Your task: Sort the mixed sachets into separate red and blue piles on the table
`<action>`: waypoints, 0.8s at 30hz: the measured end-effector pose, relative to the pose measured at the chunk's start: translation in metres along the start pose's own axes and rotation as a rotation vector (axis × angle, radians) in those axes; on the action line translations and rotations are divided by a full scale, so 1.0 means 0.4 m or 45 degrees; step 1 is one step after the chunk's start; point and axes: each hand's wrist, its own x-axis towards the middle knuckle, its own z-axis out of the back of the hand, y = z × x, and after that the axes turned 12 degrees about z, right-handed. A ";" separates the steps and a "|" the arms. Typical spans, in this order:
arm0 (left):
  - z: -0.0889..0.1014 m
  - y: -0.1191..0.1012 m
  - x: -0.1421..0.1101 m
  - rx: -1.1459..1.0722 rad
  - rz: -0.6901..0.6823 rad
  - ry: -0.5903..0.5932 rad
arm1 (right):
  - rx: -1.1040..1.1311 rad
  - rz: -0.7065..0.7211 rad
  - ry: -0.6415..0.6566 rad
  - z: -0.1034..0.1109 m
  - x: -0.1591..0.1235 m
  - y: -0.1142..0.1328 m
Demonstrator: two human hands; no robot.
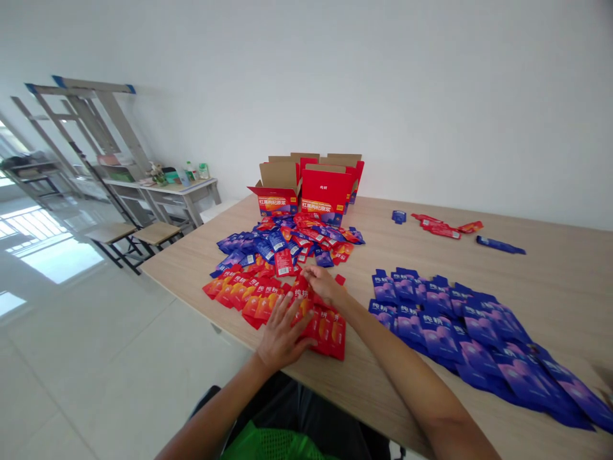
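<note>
My left hand (pixel 282 333) lies flat with its fingers spread over a row of red pouches (pixel 331 335) at the table's near edge. Just beyond it, my right hand (pixel 324 285) pinches the top end of a red pouch (pixel 301 289) with white lettering. More red pouches (pixel 234 286) overlap in a row to the left of my hands. Behind them spreads a loose heap of mixed red and blue pouches (pixel 278 240). On the right, blue pouches (pixel 438 335) lie overlapped in two long rows.
Several open red cartons (pixel 324 186) stand at the back against the wall. A few red pouches (pixel 438 227) and a blue pouch (pixel 500 245) lie at the far right. Stools (pixel 158 234) and a side desk (pixel 184 186) are off to the left.
</note>
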 end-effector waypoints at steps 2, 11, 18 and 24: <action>0.005 0.000 0.005 -0.020 0.024 0.120 | -0.138 0.013 0.010 -0.008 -0.007 -0.002; 0.009 0.002 0.011 -0.092 0.128 0.368 | -1.183 0.111 0.115 0.045 -0.009 0.003; 0.002 -0.002 0.004 -0.060 0.151 0.290 | -1.200 -0.101 0.113 0.192 0.034 -0.124; 0.008 0.001 0.003 -0.068 0.080 0.202 | -1.304 -0.052 0.281 0.252 0.013 -0.157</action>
